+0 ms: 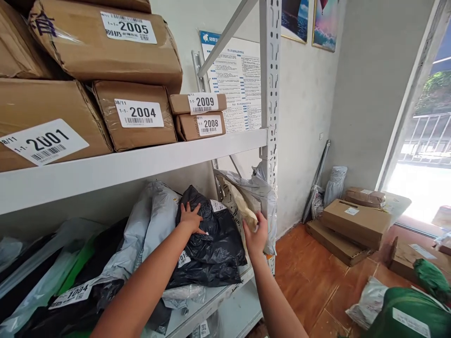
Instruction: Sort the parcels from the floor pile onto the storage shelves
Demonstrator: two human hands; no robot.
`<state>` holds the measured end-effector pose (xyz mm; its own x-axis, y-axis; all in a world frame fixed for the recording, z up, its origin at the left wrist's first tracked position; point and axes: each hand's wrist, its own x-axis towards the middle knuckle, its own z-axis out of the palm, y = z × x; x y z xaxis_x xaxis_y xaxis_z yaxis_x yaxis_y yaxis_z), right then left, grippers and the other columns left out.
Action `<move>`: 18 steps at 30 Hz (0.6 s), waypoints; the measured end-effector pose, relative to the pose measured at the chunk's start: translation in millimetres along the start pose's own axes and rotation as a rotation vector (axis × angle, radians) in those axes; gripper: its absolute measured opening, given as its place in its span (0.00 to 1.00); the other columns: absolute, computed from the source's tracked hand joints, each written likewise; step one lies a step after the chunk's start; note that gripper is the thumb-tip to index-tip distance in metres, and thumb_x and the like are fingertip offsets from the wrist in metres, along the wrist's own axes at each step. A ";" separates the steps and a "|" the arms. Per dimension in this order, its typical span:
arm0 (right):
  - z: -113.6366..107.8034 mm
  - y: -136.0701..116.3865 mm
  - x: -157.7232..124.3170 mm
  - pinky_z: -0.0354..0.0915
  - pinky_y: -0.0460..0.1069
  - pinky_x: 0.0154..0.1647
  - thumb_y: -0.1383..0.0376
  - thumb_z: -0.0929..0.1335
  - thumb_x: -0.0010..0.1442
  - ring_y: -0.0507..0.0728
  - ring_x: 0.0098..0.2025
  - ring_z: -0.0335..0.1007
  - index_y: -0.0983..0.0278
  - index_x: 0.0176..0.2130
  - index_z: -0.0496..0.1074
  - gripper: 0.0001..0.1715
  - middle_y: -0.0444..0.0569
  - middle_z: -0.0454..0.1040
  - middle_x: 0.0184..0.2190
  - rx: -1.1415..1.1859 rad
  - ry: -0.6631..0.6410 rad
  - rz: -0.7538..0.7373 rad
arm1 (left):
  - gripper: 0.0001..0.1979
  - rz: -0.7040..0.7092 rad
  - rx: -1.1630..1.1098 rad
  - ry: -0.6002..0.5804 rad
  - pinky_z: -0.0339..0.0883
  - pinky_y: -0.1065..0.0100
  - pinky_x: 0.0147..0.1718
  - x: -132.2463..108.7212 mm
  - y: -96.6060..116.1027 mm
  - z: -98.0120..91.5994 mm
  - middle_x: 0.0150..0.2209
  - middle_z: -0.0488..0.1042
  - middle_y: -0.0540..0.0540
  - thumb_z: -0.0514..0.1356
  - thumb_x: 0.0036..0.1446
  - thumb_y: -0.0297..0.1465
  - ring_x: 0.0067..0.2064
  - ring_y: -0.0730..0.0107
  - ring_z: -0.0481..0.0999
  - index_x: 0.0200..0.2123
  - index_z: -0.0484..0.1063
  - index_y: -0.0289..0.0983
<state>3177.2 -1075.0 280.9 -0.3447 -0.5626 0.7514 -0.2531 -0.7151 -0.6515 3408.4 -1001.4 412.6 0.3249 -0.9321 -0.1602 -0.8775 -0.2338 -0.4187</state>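
My left hand (191,218) lies on a black plastic parcel bag (211,249) on the lower shelf, fingers spread flat over its top. My right hand (256,234) grips the edge of a beige padded parcel (243,206) that stands upright at the shelf's right end, beside a grey plastic parcel (262,197). A grey mailer bag (155,220) leans just left of the black one. Both forearms reach in from the bottom of the view.
The upper shelf (141,162) carries brown cardboard boxes labelled 2001, 2004, 2005, 2008, 2009. A perforated steel upright (269,94) stands at the shelf's right end. Cardboard boxes (355,220) and green bags (408,314) lie on the wooden floor to the right.
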 end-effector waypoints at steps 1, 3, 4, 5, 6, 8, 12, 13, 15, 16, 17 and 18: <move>9.3 1.1 5.8 0.67 0.60 0.52 0.65 0.69 0.59 0.62 0.50 0.69 0.64 0.51 0.72 0.19 0.56 0.73 0.48 0.018 -0.099 -0.030 | 0.41 -0.009 -0.001 -0.008 0.24 0.27 0.61 -0.5 1.6 -1.5 0.74 0.35 0.49 0.64 0.42 0.61 0.69 0.18 0.30 0.59 0.71 0.53; 30.4 -5.7 7.1 0.65 0.60 0.55 0.73 0.65 0.56 0.62 0.52 0.68 0.62 0.41 0.76 0.14 0.54 0.74 0.47 0.084 -0.261 -0.093 | 0.41 -0.012 -0.019 -0.020 0.24 0.27 0.61 -0.8 2.3 -2.5 0.74 0.35 0.50 0.65 0.41 0.60 0.69 0.18 0.30 0.59 0.71 0.53; 40.8 -12.3 2.4 0.64 0.60 0.56 0.75 0.64 0.53 0.62 0.53 0.67 0.61 0.38 0.76 0.16 0.54 0.74 0.49 0.153 -0.342 -0.119 | 0.41 -0.008 -0.036 -0.021 0.25 0.27 0.61 -0.7 1.0 -1.9 0.74 0.35 0.50 0.65 0.42 0.59 0.69 0.19 0.29 0.59 0.71 0.52; 50.3 -19.4 -5.4 0.64 0.59 0.57 0.77 0.64 0.51 0.61 0.55 0.67 0.61 0.37 0.75 0.18 0.53 0.74 0.50 0.244 -0.438 -0.141 | 0.39 -0.003 -0.057 -0.016 0.26 0.27 0.61 -0.7 -1.3 -0.9 0.74 0.35 0.50 0.66 0.43 0.57 0.69 0.20 0.29 0.59 0.71 0.52; 58.3 -26.1 -15.6 0.63 0.58 0.58 0.78 0.63 0.49 0.61 0.56 0.67 0.61 0.37 0.74 0.19 0.52 0.74 0.50 0.340 -0.553 -0.160 | 0.37 0.005 -0.082 -0.008 0.26 0.27 0.62 -0.8 -4.4 0.1 0.74 0.36 0.51 0.66 0.44 0.54 0.70 0.21 0.29 0.59 0.71 0.52; 68.7 -35.2 -38.9 0.63 0.58 0.60 0.78 0.63 0.49 0.59 0.57 0.68 0.60 0.38 0.72 0.19 0.50 0.77 0.48 0.468 -0.760 -0.158 | 0.33 0.027 -0.165 0.030 0.30 0.27 0.62 -1.9 -10.9 0.5 0.73 0.40 0.52 0.68 0.45 0.46 0.70 0.23 0.32 0.57 0.73 0.52; 70.5 -37.7 -72.2 0.55 0.63 0.65 0.74 0.64 0.54 0.60 0.61 0.67 0.58 0.37 0.69 0.13 0.48 0.78 0.49 0.528 -0.884 -0.037 | 0.27 -0.020 -0.318 0.199 0.45 0.26 0.60 -6.8 -6.9 -12.0 0.69 0.57 0.42 0.56 0.59 0.39 0.69 0.33 0.50 0.62 0.67 0.46; 68.8 -38.3 -75.2 0.53 0.64 0.66 0.73 0.64 0.54 0.60 0.61 0.66 0.58 0.36 0.68 0.11 0.47 0.78 0.50 0.558 -0.897 -0.015 | 0.27 -0.038 -0.327 0.276 0.44 0.28 0.61 -7.5 0.1 -16.7 0.69 0.58 0.40 0.50 0.64 0.37 0.70 0.38 0.51 0.66 0.61 0.44; 63.3 -42.7 -75.5 0.50 0.65 0.68 0.71 0.65 0.56 0.60 0.61 0.67 0.59 0.34 0.67 0.06 0.47 0.79 0.48 0.621 -0.917 0.003 | 0.29 0.066 -0.312 0.428 0.36 0.35 0.66 -6.6 19.3 -24.2 0.70 0.54 0.41 0.45 0.67 0.38 0.72 0.49 0.45 0.70 0.52 0.44; 59.2 -46.0 -73.6 0.52 0.64 0.67 0.70 0.65 0.56 0.60 0.60 0.68 0.59 0.33 0.66 0.05 0.48 0.80 0.47 0.650 -0.927 -0.006 | 0.30 0.162 -0.290 0.452 0.31 0.38 0.67 -4.9 29.6 -25.8 0.71 0.52 0.44 0.48 0.66 0.42 0.73 0.51 0.41 0.69 0.53 0.47; 54.0 -49.2 -71.0 0.56 0.62 0.65 0.68 0.66 0.56 0.60 0.57 0.70 0.59 0.32 0.67 0.03 0.48 0.80 0.46 0.673 -0.946 -0.032 | 0.31 0.241 -0.255 0.413 0.27 0.40 0.68 -2.3 38.9 -25.5 0.72 0.51 0.47 0.52 0.63 0.47 0.73 0.50 0.38 0.68 0.56 0.50; 47.4 -51.3 -68.2 0.60 0.60 0.62 0.67 0.67 0.56 0.60 0.55 0.72 0.60 0.34 0.69 0.02 0.49 0.80 0.45 0.684 -0.970 -0.069 | 0.33 0.279 -0.216 0.325 0.24 0.39 0.67 0.9 46.5 -23.1 0.72 0.52 0.48 0.56 0.59 0.52 0.73 0.46 0.37 0.66 0.59 0.53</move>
<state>3256.5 -1019.6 268.0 0.5534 -0.3830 0.7396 0.3922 -0.6635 -0.6371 3359.8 -1019.5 413.6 -0.0303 -0.9976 0.0623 -0.9798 0.0173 -0.1991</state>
